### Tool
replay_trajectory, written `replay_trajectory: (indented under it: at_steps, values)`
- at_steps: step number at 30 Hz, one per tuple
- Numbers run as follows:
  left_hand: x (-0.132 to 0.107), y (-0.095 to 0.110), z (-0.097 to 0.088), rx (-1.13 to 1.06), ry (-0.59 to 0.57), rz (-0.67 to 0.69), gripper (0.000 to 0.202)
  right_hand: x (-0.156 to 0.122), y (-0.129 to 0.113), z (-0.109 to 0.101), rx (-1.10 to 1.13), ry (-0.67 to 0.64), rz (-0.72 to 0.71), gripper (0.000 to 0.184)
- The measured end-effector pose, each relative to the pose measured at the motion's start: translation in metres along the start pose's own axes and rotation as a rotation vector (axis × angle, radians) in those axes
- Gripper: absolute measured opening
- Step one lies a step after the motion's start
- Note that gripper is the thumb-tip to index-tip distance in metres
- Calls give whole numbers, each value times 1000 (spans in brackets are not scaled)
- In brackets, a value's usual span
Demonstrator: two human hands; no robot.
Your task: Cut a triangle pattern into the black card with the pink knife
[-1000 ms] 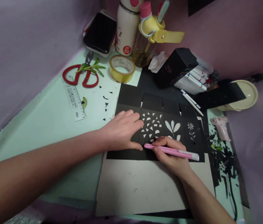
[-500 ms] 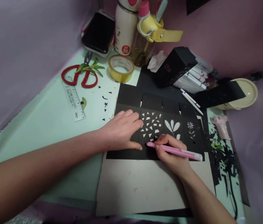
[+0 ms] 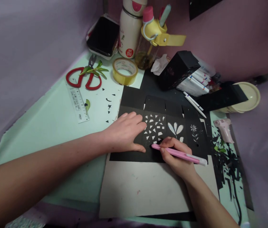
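A sheet of black card point(image 3: 131, 156) with cut-out shapes lies on a grey board point(image 3: 134, 190). Small triangles and quadrilaterals are cut through one panel, a leafy sprig through another, a flower through a third. My left hand point(image 3: 126, 131) rests flat on the card, left of the small shapes, with fingers spread and thumb out. In my right hand point(image 3: 178, 155) is a pink pen-shaped craft knife point(image 3: 176, 154), pinched near its front end. Its front end points left, just below the small cut-outs; the tip is too small to make out.
Left of the card lie red-handled scissors point(image 3: 90, 76), a clear ruler point(image 3: 78, 103) and black paper scraps. A tape roll point(image 3: 124, 72), bottles and a black box point(image 3: 179, 69) stand behind. At right are a pink glue gun point(image 3: 223, 129) and piled black scraps point(image 3: 229, 164).
The view has shifted slightly, moving the background things a little right and down. The craft knife's front end sits marginally further right. My left hand stays put on the card.
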State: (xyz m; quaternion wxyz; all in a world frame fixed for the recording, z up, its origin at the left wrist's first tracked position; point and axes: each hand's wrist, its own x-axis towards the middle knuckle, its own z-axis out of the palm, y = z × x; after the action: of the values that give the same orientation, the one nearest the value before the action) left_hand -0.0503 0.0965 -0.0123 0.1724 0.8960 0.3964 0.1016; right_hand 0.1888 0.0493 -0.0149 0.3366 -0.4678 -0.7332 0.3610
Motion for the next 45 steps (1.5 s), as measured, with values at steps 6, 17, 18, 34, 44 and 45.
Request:
replay_trajectory:
  at_steps: [6, 17, 18, 34, 44, 45]
  values:
    - [1, 0, 0, 0, -8, 1, 55, -1, -3, -6, -27, 6, -75, 11]
    - [1, 0, 0, -13, -6, -5, 53, -6, 5, -5, -3, -45, -124, 16]
    - [0, 0, 0, -10, -7, -5, 53, -6, 4, -5, 3, -46, -128, 18]
    - [1, 1, -1, -15, -24, -11, 54, -6, 0, -2, 19, -67, -175, 27]
    - [1, 0, 0, 0, -13, -4, 56, -7, 1, -1, 27, 22, -198, 34]
    - [1, 0, 0, 1, -14, -6, 56, -9, 2, 2, 42, 62, -166, 36]
